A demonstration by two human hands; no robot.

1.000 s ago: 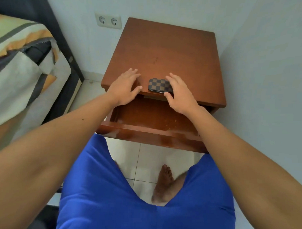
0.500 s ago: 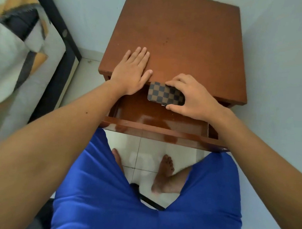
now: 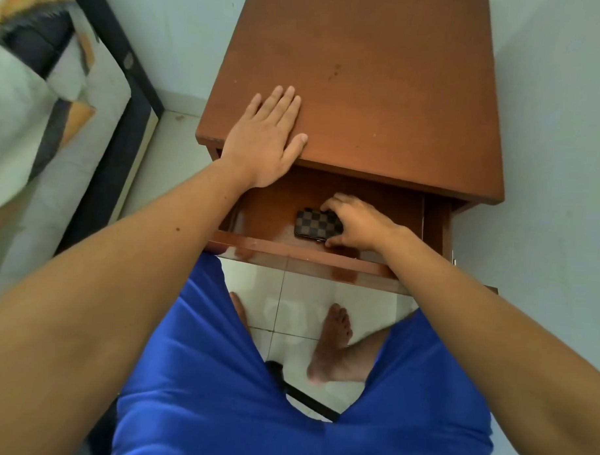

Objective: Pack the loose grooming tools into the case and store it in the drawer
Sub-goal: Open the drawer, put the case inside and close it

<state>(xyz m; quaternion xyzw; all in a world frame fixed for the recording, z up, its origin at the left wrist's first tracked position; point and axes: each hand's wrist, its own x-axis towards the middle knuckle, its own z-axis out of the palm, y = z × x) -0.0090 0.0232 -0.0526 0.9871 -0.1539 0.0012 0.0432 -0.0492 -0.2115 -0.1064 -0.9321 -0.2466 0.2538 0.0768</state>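
Note:
The checkered brown case [image 3: 313, 223] lies closed on the floor of the open drawer [image 3: 311, 258] of a brown wooden nightstand [image 3: 381, 94]. My right hand [image 3: 356, 222] is down inside the drawer, its fingers and thumb wrapped around the case's right end. My left hand [image 3: 266, 141] lies flat, palm down, on the nightstand's front left corner, holding nothing. No loose grooming tools are in view.
A bed with a patterned cover [image 3: 41, 109] and dark frame stands to the left. Pale walls close in behind and to the right of the nightstand. My blue shorts [image 3: 218, 394] and bare feet [image 3: 332, 344] are over white floor tiles below the drawer front.
My right hand has carried the case from the nightstand's front edge down into the drawer. My left hand slid up onto the tabletop and flattened there. The view tilted further down.

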